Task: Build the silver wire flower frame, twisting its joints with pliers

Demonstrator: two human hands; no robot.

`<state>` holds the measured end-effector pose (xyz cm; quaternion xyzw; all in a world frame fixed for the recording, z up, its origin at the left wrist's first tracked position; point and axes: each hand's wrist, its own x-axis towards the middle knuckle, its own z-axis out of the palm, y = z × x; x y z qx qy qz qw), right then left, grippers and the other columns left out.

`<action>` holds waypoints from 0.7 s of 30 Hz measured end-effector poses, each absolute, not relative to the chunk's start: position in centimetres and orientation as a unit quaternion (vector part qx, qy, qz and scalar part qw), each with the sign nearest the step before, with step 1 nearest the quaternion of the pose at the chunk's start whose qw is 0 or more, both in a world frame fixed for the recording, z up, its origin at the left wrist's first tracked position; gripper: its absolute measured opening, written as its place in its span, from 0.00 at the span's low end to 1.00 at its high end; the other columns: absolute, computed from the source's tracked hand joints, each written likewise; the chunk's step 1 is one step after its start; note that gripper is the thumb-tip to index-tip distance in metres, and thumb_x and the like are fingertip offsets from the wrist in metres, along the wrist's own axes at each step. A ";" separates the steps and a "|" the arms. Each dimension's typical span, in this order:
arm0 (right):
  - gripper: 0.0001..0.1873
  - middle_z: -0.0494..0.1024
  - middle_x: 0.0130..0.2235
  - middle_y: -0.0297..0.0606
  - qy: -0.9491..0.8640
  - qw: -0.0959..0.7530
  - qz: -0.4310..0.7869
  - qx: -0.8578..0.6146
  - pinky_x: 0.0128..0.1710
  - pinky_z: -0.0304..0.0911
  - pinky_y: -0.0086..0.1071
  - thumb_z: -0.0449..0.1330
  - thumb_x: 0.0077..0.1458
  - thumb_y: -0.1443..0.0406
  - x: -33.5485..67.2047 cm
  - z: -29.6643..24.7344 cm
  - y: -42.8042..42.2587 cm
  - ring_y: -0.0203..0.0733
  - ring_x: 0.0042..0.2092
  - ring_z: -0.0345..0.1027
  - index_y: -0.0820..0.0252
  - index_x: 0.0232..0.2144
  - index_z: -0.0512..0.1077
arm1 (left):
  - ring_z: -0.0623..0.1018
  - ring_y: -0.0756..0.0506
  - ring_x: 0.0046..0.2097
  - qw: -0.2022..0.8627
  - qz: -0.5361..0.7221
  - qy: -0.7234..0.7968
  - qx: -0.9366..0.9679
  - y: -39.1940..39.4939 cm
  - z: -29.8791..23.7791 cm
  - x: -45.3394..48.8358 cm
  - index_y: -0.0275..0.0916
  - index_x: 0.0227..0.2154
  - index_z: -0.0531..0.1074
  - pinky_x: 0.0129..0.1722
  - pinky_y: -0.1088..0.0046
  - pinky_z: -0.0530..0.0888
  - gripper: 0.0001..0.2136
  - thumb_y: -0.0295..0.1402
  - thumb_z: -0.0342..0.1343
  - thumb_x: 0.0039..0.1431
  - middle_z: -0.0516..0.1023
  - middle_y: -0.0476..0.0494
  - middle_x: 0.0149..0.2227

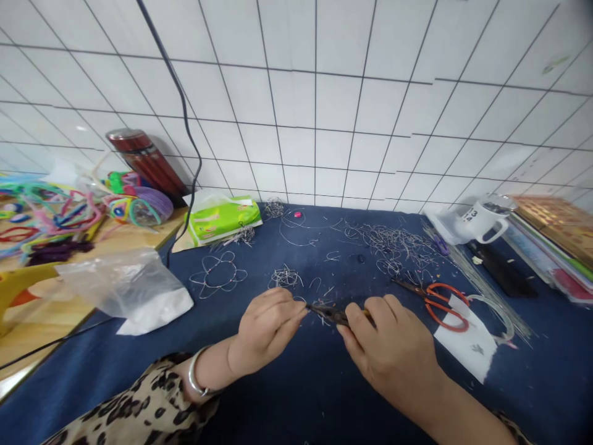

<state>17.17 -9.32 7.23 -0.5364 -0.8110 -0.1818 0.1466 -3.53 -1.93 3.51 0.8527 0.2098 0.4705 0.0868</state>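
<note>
My right hand [386,343] is wrapped round a pair of pliers [331,314], whose dark jaws point left. The jaw tips meet a thin wire [300,299] pinched between the thumb and finger of my left hand [269,327]. Only a small curve of that wire shows above the fingertips. Just behind my left hand lies a small heap of bent wire pieces [285,278]. Farther left, a flower-shaped wire loop [218,274] rests flat on the dark blue cloth [282,395].
Scissors with orange handles [447,307] lie on white paper [467,346] at right. Tangled wire [393,244] spreads behind. A mug [486,219] stands at the right back. At left are a green tissue pack [225,221], a plastic bag [130,284] and a red thermos [146,164].
</note>
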 end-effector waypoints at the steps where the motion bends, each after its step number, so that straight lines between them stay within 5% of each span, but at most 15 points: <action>1: 0.12 0.66 0.29 0.39 -0.813 0.141 -0.174 -0.538 0.30 0.53 0.35 0.51 0.56 0.60 17.2 7.2 -9.1 0.42 0.32 0.57 0.58 0.38 0.68 | 0.73 0.48 0.30 0.120 0.471 0.221 0.846 -1.9 3.3 -3.6 0.35 0.36 0.68 0.30 0.71 0.72 0.06 0.22 0.50 0.56 0.72 0.46 0.24; 21: 0.11 0.67 0.29 0.37 -0.836 0.109 0.017 -0.538 0.31 0.51 0.32 0.49 0.57 0.59 18.3 7.4 -6.7 0.39 0.33 0.59 0.56 0.31 0.69 | 0.69 0.49 0.31 0.284 0.397 0.148 0.860 0.4 2.9 -4.1 0.36 0.36 0.68 0.32 0.72 0.69 0.06 0.24 0.47 0.59 0.72 0.46 0.27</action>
